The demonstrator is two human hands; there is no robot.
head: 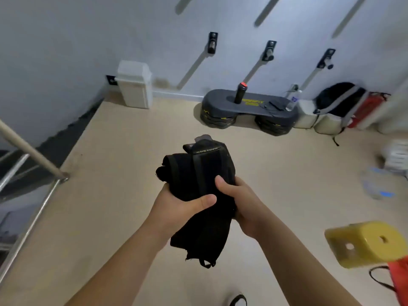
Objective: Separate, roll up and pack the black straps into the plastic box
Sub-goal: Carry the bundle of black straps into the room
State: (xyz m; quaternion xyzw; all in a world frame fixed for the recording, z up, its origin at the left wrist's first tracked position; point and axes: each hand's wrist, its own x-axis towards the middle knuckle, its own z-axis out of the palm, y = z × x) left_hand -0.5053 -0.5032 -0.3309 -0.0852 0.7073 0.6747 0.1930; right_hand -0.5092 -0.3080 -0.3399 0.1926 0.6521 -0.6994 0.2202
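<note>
I held the straps [198,173] bunched in front of me with both hands. My left hand [174,208] gripped the bundle from its left side, thumb lying across the front. My right hand [242,204] gripped it from the right, thumb pressed on the fabric just above the left thumb. The bundle stood up past my fingers, with pale lettering on a band near its top. Loose ends hung down below my hands, between my forearms. All of it was off the floor [110,206].

Well to the right of my right hand lay something clear with blue spots [375,186], too blurred to name. Nearer, right of my right forearm, was a yellow stool [364,244]. Far beyond my hands a dark step platform [249,107] sat by the wall, with a white bin [134,85] beyond and to the left.
</note>
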